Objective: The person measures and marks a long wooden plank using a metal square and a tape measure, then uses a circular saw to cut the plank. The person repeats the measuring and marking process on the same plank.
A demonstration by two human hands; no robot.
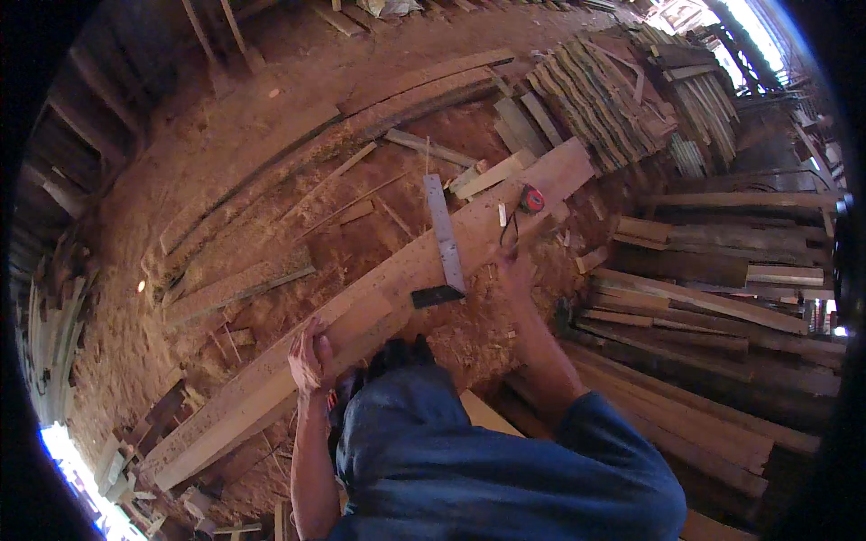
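A long, straight, brown wooden plank point(397, 279) lies diagonally before the person, beneath a grey-bladed, black-stocked L-shaped square point(443, 234). It looks heavy and stiff; opposite edges, taken well apart, should give the surest hold. The left grip point(311, 358) touches its near edge, the right grip point(513, 273) is beside it; I cannot tell whether either is closed.
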